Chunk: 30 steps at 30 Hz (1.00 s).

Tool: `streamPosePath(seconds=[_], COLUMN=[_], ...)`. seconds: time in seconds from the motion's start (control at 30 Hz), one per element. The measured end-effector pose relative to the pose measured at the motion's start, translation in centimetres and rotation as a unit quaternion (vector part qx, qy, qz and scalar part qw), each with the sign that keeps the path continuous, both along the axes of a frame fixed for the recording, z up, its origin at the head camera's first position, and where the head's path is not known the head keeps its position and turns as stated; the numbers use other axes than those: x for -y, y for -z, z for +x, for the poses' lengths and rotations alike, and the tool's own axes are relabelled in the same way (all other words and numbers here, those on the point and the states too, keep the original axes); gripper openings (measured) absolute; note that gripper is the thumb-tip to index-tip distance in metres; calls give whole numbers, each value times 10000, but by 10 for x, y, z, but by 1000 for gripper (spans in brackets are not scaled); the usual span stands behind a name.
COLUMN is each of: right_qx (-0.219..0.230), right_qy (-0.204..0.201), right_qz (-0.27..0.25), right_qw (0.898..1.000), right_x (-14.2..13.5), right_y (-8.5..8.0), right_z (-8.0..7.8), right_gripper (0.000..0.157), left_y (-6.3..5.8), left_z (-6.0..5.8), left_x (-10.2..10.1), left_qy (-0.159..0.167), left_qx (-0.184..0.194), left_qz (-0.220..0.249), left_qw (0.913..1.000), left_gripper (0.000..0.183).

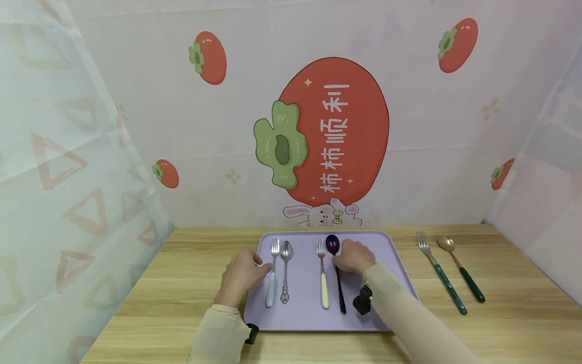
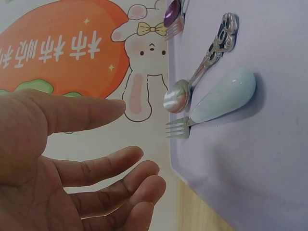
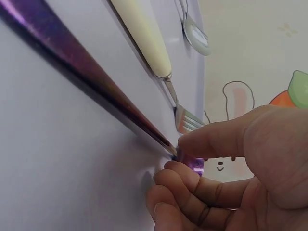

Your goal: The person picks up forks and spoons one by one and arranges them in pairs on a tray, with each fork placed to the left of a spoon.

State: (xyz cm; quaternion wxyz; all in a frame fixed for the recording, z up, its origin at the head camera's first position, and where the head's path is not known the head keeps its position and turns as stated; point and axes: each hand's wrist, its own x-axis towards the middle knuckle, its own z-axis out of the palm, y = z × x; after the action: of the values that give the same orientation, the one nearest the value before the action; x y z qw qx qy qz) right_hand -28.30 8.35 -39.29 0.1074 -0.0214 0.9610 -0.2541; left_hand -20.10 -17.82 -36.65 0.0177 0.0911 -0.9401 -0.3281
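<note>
Beige sleeves [image 1: 409, 313] lay nearest us, reaching forward, with a small black wrist camera [image 1: 362, 300] at the right cuff. Past the cuffs, we saw the left hand [image 1: 243, 275] hovering, holding nothing, its fingers apart and loosely curved. Just beneath and to the right of its thumb, we found the light-blue-handled fork [image 1: 271, 284], and one place further right, the silver spoon [image 1: 286, 253] with an openwork handle end. We saw the right hand [image 1: 355, 257] pinching the purple spoon [image 3: 89, 74] by its neck between thumb and fingertips; the bowl sat just beyond the pinch, while the handle ran back toward us. Just left of that pinch was the ivory-handled fork [image 1: 324, 284]. All four pieces lay on the lilac tray [image 1: 303, 317], side by side. Well to the right of the right hand, on the wooden table [image 1: 154, 303], we noted the teal-handled fork [image 1: 448, 286] and, beyond it, the gold-bowled spoon [image 1: 471, 284] with a dark green handle. Farthest off, past both hands, we faced the cloth backdrop [image 1: 218, 126], printed with a big persimmon [image 1: 354, 131] above a white rabbit [image 1: 324, 217].
</note>
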Motion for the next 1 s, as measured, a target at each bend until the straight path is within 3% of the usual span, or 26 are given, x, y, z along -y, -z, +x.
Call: streamPosePath(seconds=[0.27, 0.4, 0.7, 1.0], right_qx=[-285, -510, -1393, -1516], right_qy=[-239, -273, -548, -582], right_qz=[16, 32, 123, 59], right_qw=[9993, 9983, 9886, 9867], right_x=[-12, -20, -40, -55], right_y=[-14, -21, -31, -35], right_z=[12, 20, 37, 49], right_gripper=[23, 20, 20, 19], left_y=[0, 0, 0, 1], left_z=[0, 0, 1, 0], left_x=[0, 0, 0, -1], left_qy=[-11, 30, 36, 13], left_qx=[-25, -65, -63, -20], left_qz=[-22, -115, -101, -59], left_qw=[10000, 9999, 9999, 10000], left_gripper=[29, 31, 31, 30])
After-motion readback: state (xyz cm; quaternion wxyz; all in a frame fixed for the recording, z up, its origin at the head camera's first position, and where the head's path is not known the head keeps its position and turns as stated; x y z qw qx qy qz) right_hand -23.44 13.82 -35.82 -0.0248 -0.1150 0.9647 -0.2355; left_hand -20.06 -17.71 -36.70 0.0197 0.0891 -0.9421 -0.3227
